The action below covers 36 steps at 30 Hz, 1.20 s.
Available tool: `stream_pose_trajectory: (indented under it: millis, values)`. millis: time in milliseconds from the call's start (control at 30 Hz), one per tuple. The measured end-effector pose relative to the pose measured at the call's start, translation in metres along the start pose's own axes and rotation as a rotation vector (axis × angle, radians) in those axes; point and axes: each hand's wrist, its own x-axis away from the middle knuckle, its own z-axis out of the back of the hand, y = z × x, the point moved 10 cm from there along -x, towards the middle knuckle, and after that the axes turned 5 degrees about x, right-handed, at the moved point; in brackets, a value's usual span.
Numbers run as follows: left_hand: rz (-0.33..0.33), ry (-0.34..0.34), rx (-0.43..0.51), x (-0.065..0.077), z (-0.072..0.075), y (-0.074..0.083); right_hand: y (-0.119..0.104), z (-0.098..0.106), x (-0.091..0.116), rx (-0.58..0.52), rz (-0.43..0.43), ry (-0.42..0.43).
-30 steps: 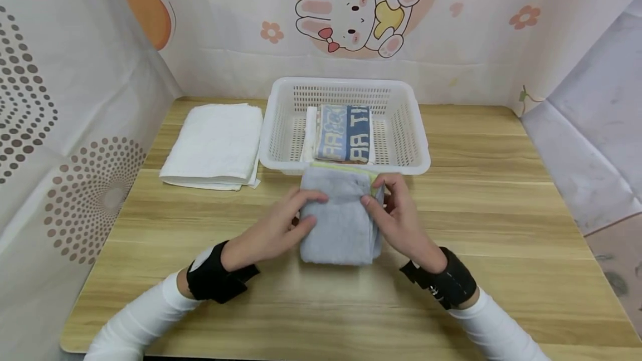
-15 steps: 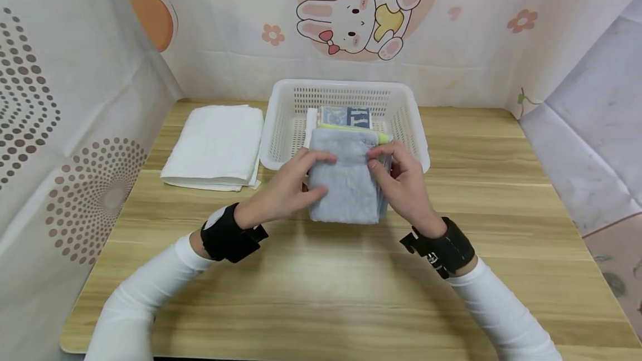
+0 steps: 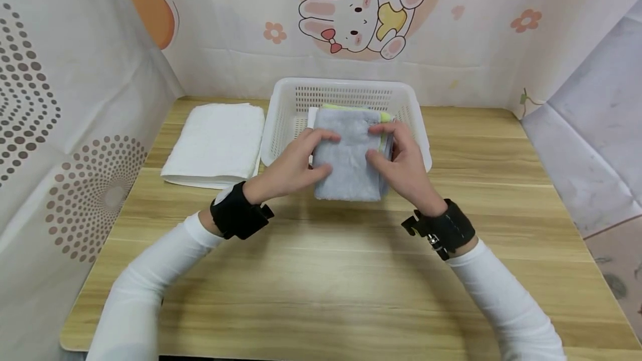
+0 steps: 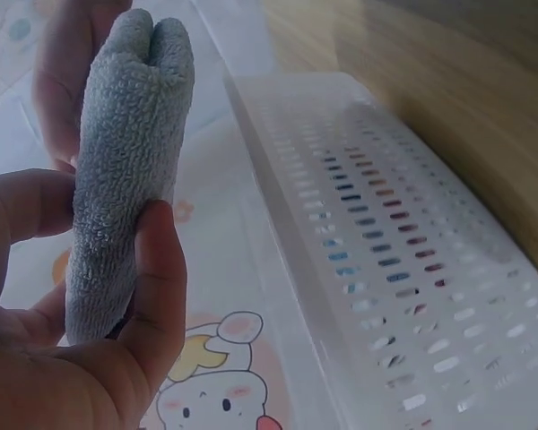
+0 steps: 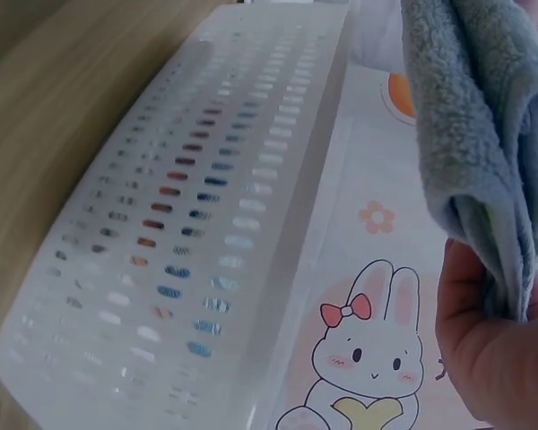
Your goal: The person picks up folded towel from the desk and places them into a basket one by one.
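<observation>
A folded grey towel (image 3: 348,174) with yellow-green edging is held over the front part of a white plastic basket (image 3: 272,132). My left hand (image 3: 296,166) grips its left side, with thumb and forefinger on the upper face. On the right side, my right hand (image 3: 405,169) pinches the folded layers. From the left wrist view, the grey towel (image 4: 130,170) is above the basket's rim, fingers curled round its edge. The right wrist view shows the layered folds of the grey towel (image 5: 471,125). The towel hides most of what lies in the basket.
A folded white towel (image 3: 215,141) lies on the wooden table (image 3: 321,283), left of the basket. Blue and red patches show through the slots of the basket wall (image 4: 368,224). A curtain with a rabbit print (image 3: 356,21) hangs behind the table.
Both hands have moved the grey towel away from the body, from the table in front of the basket to over it. The blue printed towel inside is now nearly covered.
</observation>
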Motion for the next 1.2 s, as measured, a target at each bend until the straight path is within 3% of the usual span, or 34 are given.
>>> stream_pose_trajectory:
  millis: [267,500,800,1200]
  values:
    - [0.022,0.013,-0.04,-0.02,0.007,-0.008,0.001,0.003,-0.022,0.116,-0.028,-0.045]
    - [0.082,0.022,-0.059,-0.037,0.013,-0.019,0.006,0.009,-0.046,0.271,-0.065,-0.058]
    - [0.156,-0.013,-0.111,-0.059,0.015,-0.037,0.024,0.004,-0.072,0.362,-0.131,-0.116]
    - [0.368,-0.128,-0.154,-0.078,0.002,-0.076,0.062,-0.012,-0.093,0.449,-0.256,-0.271]
